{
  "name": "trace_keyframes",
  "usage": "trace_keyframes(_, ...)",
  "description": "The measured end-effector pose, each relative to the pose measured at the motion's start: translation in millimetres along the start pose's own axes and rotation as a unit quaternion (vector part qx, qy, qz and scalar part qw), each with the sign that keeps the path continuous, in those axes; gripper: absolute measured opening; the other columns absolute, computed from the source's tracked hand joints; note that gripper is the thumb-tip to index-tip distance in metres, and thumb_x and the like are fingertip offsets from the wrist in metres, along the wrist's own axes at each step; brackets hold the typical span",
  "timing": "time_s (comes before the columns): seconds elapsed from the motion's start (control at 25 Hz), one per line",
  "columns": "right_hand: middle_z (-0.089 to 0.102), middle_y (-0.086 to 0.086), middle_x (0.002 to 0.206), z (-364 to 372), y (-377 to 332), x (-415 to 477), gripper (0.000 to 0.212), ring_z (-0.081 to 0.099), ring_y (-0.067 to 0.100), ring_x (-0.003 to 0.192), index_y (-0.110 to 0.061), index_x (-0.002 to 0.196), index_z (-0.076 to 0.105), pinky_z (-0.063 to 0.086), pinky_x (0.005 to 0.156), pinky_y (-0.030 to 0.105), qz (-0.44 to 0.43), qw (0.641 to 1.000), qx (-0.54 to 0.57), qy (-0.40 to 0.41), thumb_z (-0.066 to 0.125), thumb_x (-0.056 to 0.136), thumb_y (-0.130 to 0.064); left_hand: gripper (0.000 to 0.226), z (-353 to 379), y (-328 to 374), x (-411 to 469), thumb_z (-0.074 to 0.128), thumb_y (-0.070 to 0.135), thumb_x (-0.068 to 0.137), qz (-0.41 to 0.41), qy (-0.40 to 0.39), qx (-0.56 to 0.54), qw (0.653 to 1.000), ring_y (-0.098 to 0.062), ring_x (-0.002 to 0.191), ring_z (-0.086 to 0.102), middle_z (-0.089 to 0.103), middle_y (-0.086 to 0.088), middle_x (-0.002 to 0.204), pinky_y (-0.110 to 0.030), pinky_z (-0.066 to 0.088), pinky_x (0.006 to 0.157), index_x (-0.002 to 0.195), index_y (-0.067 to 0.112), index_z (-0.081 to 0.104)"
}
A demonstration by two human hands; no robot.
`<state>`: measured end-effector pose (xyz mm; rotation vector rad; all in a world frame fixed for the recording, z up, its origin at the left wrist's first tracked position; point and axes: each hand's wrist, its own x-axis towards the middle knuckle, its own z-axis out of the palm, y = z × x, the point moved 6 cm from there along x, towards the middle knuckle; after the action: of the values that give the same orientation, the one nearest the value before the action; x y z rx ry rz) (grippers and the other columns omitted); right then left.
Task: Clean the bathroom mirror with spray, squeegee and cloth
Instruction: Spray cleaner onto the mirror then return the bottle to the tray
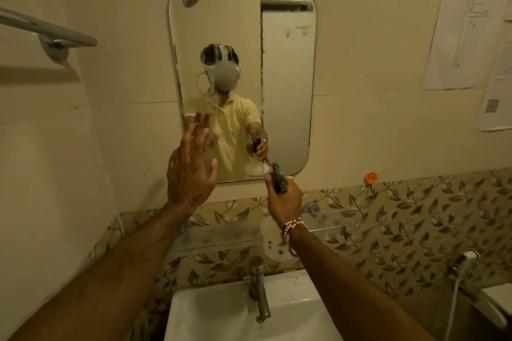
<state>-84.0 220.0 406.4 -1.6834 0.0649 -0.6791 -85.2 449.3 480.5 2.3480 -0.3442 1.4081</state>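
A rounded rectangular mirror (288,77) hangs on the beige tiled wall above the basin. White foam or spray runs down its middle left (212,86). My left hand (189,169) is raised with fingers spread, just in front of the mirror's lower left corner, holding nothing. My right hand (282,196) is closed around a spray bottle, with its dark trigger head (278,177) showing above my fist at the mirror's lower edge. The white bottle body (273,241) hangs below my wrist. No squeegee or cloth is visible.
A white basin (221,313) with a chrome tap (259,288) sits below. A glass shelf (238,241) spans the leaf-patterned tiles. A chrome towel bar (47,28) sticks out at upper left. Papers (462,33) hang at the right, a hand sprayer (468,256) lower right.
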Motion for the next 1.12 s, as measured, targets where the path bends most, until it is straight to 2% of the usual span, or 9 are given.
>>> trace_keyframes(0.12, 0.065, 0.004, 0.077, -25.5, 11.3, 11.5, 0.021, 0.061, 0.021, 0.072, -0.015, 0.088, 0.065, 0.045, 0.066, 0.028, 0.026, 0.998, -0.002, 0.056, 0.067, 0.094, -0.035, 0.075, 12.0, 18.6, -0.1, 0.059, 0.033, 0.090, 0.002, -0.018, -0.020, 1.000, -0.031, 0.141, 0.044, 0.020, -0.004, 0.169, -0.056, 0.049, 0.105, 0.158, 0.027, 0.029)
trace_keyframes(0.28, 0.070, 0.013, 0.081, -41.0, 23.1, 16.9, 0.029, 0.068, 0.032, 0.075, -0.006, 0.096, 0.069, 0.056, 0.065, 0.040, 0.032, 0.999, -0.006, 0.040, 0.067, 0.094, -0.034, 0.076, 23.7, 39.3, 1.7, 0.059, 0.033, 0.090, 0.018, -0.028, -0.036, 0.999, -0.030, 0.143, 0.040, 0.020, -0.005, 0.169, -0.057, 0.050, 0.103, 0.158, 0.030, 0.025)
trace_keyframes(0.44, 0.061, -0.002, 0.070, -52.8, 22.5, 17.6, 0.025, 0.055, 0.015, 0.065, -0.014, 0.088, 0.066, 0.037, 0.054, 0.023, 0.004, 0.999, -0.040, 0.033, 0.067, 0.093, -0.038, 0.075, 34.1, 49.1, 2.9, 0.056, 0.037, 0.091, 0.014, -0.049, -0.043, 0.998, -0.030, 0.149, 0.035, 0.020, -0.005, 0.170, -0.058, 0.043, 0.110, 0.158, 0.029, 0.024)
trace_keyframes(0.6, 0.055, -0.010, 0.060, -66.6, 22.7, 18.1, 0.023, 0.051, 0.000, 0.052, -0.021, 0.082, 0.062, 0.032, 0.049, 0.013, -0.014, 0.998, -0.036, 0.040, 0.066, 0.093, -0.040, 0.072, 51.2, 63.5, -3.9, 0.045, 0.047, 0.095, 0.036, -0.067, -0.036, 0.996, -0.027, 0.158, 0.016, 0.014, -0.008, 0.172, -0.058, 0.019, 0.125, 0.161, 0.025, 0.027)
trace_keyframes(0.72, 0.059, -0.013, 0.065, -86.9, 26.5, 17.6, 0.023, 0.053, -0.001, 0.057, -0.021, 0.091, 0.068, 0.037, 0.054, 0.017, -0.032, 0.997, -0.043, 0.057, 0.066, 0.092, -0.044, 0.077, 73.1, 81.5, -12.7, 0.037, 0.062, 0.097, 0.039, -0.094, -0.041, 0.994, -0.025, 0.161, -0.002, 0.000, -0.007, 0.174, -0.055, -0.001, 0.128, 0.164, 0.029, 0.020)
trace_keyframes(0.84, 0.066, -0.010, 0.073, -122.1, 37.6, 18.8, 0.023, 0.062, 0.004, 0.067, -0.034, 0.091, 0.064, 0.047, 0.056, 0.026, -0.045, 0.992, -0.084, 0.085, 0.060, 0.091, -0.057, 0.081, 104.8, 112.4, -26.5, 0.032, 0.069, 0.095, 0.061, -0.127, -0.053, 0.989, -0.025, 0.160, -0.005, -0.004, -0.007, 0.174, -0.057, 0.000, 0.127, 0.165, 0.031, 0.013)
trace_keyframes(0.92, 0.065, -0.012, 0.074, -150.5, 50.8, 21.7, 0.028, 0.062, 0.006, 0.069, -0.038, 0.089, 0.060, 0.044, 0.055, 0.026, -0.039, 0.986, -0.130, 0.100, 0.054, 0.090, -0.065, 0.081, 129.6, 136.4, -37.6, 0.032, 0.070, 0.095, 0.069, -0.149, -0.071, 0.984, -0.025, 0.161, -0.003, -0.002, -0.006, 0.174, -0.060, 0.004, 0.126, 0.164, 0.031, 0.014)
trace_keyframes(1.0, 0.062, -0.015, 0.072, -178.4, 68.8, 26.6, 0.028, 0.062, 0.008, 0.067, -0.039, 0.090, 0.059, 0.038, 0.052, 0.023, -0.026, 0.980, -0.166, 0.106, 0.051, 0.090, -0.067, 0.080, 154.1, 162.1, -48.2, 0.030, 0.071, 0.096, 0.075, -0.170, -0.086, 0.979, -0.025, 0.161, 0.000, -0.002, -0.006, 0.174, -0.061, 0.007, 0.126, 0.164, 0.031, 0.016)
trace_keyframes(1.12, 0.067, -0.010, 0.076, -217.9, 97.6, 36.3, 0.035, 0.064, 0.013, 0.068, -0.036, 0.095, 0.061, 0.049, 0.056, 0.029, -0.014, 0.974, -0.198, 0.112, 0.049, 0.091, -0.068, 0.080, 190.8, 203.7, -60.9, 0.027, 0.073, 0.096, 0.093, -0.204, -0.095, 0.970, -0.026, 0.160, 0.004, -0.004, -0.006, 0.174, -0.060, 0.009, 0.126, 0.164, 0.032, 0.017)
